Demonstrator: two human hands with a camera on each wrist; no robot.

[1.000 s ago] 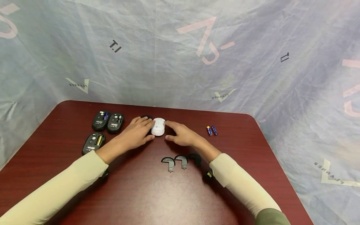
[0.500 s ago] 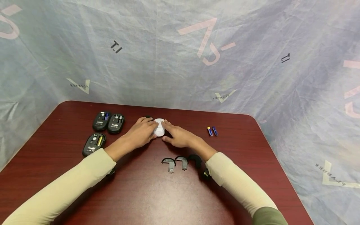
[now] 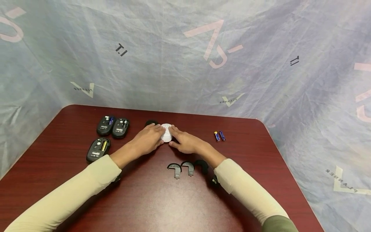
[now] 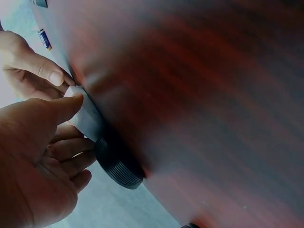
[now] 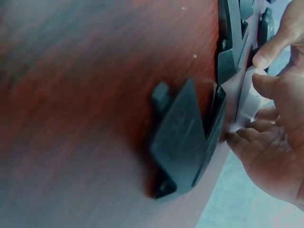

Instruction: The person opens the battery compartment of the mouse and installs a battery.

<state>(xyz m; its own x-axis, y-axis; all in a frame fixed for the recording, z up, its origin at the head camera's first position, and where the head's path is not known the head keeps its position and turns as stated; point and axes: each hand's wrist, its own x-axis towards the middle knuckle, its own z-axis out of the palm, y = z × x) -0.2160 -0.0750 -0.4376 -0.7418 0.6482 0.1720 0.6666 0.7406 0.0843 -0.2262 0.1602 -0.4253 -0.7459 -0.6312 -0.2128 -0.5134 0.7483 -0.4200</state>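
Observation:
At the far middle of the table, a white computer mouse (image 3: 166, 137) stands between my two hands. My left hand (image 3: 148, 138) holds its left side, thumb at the near end and fingers over the top edge. From the right, my right hand (image 3: 186, 141) grips the opposite side, fingertips on the top. In the left wrist view the left thumb presses on the white mouse (image 4: 85, 116). The right wrist view shows the right thumb against it, other fingers curled on the far side. A black mouse (image 3: 151, 122) lies just left of the white one, partly hidden by my left hand.
Upturned black mice (image 3: 98, 149) with open battery bays sit at the left. Several black battery covers (image 3: 174, 170) lie in front of the hands, the nearest large in the right wrist view. Two blue batteries (image 3: 219, 136) lie at the right. A fabric backdrop hangs behind the table.
Both hands have closed in on the white mouse, fingers moving from its sides onto its top. It has shifted slightly right, and more of the black mouse beside it shows.

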